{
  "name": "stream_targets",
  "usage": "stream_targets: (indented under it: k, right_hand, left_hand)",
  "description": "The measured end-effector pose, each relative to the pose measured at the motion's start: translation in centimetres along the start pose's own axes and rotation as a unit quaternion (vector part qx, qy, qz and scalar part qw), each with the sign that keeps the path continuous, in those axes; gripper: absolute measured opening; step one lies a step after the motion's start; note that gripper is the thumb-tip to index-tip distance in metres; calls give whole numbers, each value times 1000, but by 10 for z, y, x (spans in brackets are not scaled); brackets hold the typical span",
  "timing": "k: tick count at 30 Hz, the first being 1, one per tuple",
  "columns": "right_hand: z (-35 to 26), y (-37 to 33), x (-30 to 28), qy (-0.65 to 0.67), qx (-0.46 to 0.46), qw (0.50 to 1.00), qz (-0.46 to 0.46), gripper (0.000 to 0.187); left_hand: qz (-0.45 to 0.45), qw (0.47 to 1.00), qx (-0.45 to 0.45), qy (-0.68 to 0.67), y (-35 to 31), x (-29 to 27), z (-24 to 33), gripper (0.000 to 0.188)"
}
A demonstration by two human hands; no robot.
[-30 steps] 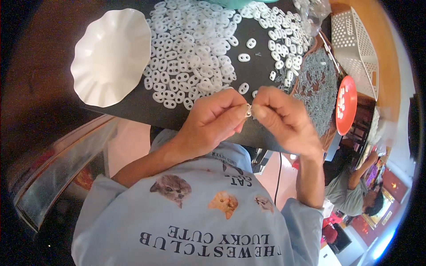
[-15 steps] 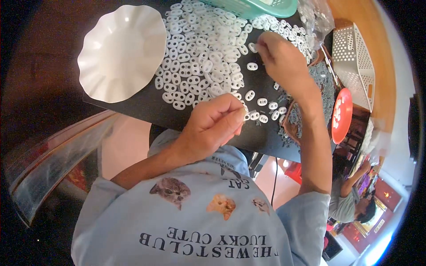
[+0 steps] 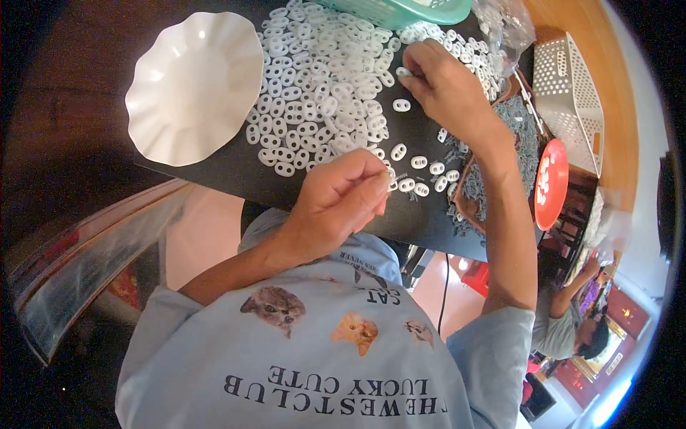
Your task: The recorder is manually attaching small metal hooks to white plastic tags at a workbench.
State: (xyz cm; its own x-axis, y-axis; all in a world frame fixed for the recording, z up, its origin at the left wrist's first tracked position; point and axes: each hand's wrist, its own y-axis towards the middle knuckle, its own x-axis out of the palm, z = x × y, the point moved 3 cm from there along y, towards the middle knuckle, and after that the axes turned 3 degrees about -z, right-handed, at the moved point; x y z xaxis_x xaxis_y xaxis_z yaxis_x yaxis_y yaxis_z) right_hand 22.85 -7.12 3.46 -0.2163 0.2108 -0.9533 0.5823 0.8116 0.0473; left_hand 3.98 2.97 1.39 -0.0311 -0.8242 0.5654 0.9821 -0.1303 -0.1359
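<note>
My left hand (image 3: 346, 196) is closed in a pinch near the front edge of the dark table. A tiny pale thing shows at its fingertips, too small to name, with a thin spring (image 3: 401, 176) close by. Further back, my right hand (image 3: 446, 89) is bent over the table, its thumb and forefinger closed around a white oval two-hole plastic piece (image 3: 403, 71). Left of it spreads a large heap of the same white pieces (image 3: 314, 93). A few loose ones, such as a single white piece (image 3: 401, 105), lie between my hands.
A white scalloped bowl (image 3: 193, 86) stands left of the heap, a green basket (image 3: 400, 13) behind. On the right are dark grey small parts (image 3: 493, 168), a red plate (image 3: 551, 184) holding white bits, a perforated white basket (image 3: 564, 100) and a clear bag (image 3: 504, 28). Another person (image 3: 564, 329) sits beyond.
My right hand has shifted slightly left and back, and its fingers have come around the white piece. The left hand keeps its pinch in nearly the same place.
</note>
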Motion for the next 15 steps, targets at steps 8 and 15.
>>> stream_targets:
  k: [8,15]
  right_hand:
    - [-28,-20,-25,174,91,980,-40,14]
    - [-75,-85,-8,554,130,820,-67,17]
  left_hand:
    - [14,997,33,63,-5,0,2,14]
    - [11,995,84,-45,1,9,12,14]
